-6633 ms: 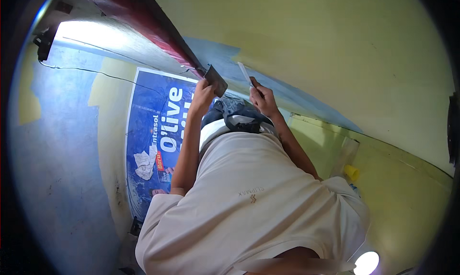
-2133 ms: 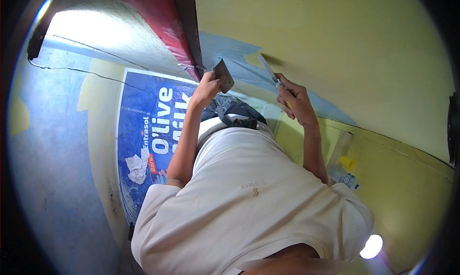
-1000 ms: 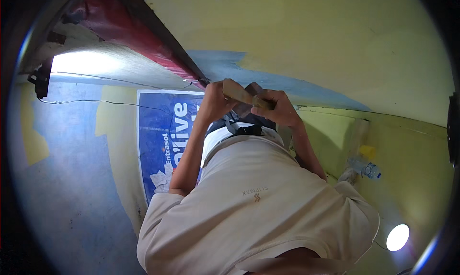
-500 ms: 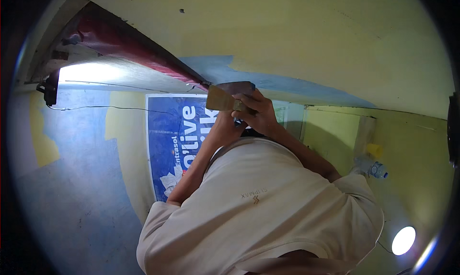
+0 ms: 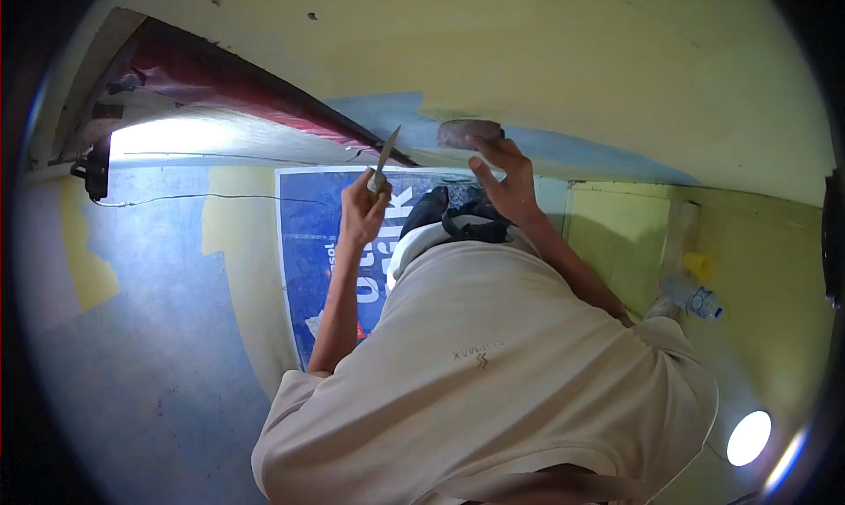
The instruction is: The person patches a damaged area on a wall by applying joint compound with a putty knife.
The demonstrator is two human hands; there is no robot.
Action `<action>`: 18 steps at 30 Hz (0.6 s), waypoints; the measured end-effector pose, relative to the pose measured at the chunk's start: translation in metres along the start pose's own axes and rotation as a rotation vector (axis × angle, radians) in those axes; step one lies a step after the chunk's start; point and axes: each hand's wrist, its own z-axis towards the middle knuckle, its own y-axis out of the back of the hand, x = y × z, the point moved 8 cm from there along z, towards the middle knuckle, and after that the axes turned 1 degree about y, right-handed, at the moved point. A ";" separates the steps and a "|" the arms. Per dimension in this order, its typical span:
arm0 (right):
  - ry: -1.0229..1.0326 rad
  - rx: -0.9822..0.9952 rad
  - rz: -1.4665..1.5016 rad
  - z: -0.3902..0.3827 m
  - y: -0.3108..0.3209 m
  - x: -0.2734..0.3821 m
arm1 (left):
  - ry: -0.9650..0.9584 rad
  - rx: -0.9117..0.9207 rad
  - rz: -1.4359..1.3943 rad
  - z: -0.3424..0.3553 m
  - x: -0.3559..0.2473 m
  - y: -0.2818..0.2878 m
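Observation:
In my left hand (image 5: 363, 207) is a putty knife (image 5: 385, 157), its handle gripped in closed fingers and its blade turned nearly edge-on, pointing up. My right hand (image 5: 510, 177) is to the right of it, with bent fingers at a flat grey-brown piece (image 5: 458, 133) that has a dark right end. Its exact kind is not clear, and part of the grip is hidden. The piece lies against or just in front of the blue-patched yellow wall (image 5: 563, 60); I cannot tell whether it touches. The two hands are apart.
A red-covered strip (image 5: 220, 78) with a dark edge slants down toward my left hand. Behind my forearm is a blue poster (image 5: 304, 241). A thin cable (image 5: 211, 195) runs from a black fixture (image 5: 91, 166). At right are a clear plastic bottle (image 5: 701, 302) and a bright round lamp (image 5: 749, 438).
My hands were close together with the putty knife's blade beside the grey-brown piece. Now they have parted: the left moved left with the knife, the right moved right and up with the piece.

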 end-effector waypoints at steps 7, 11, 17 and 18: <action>-0.239 -0.195 -0.023 -0.016 0.019 -0.041 | 0.048 0.177 0.558 0.057 -0.022 0.041; -0.279 -0.275 0.036 -0.030 0.018 -0.052 | -0.003 0.264 0.666 0.077 -0.043 0.032; -0.306 -0.322 0.026 -0.036 0.019 -0.041 | -0.038 0.132 0.722 0.061 -0.051 0.047; -0.351 -0.317 0.039 -0.037 0.019 -0.044 | -0.132 0.131 0.712 0.063 -0.058 0.040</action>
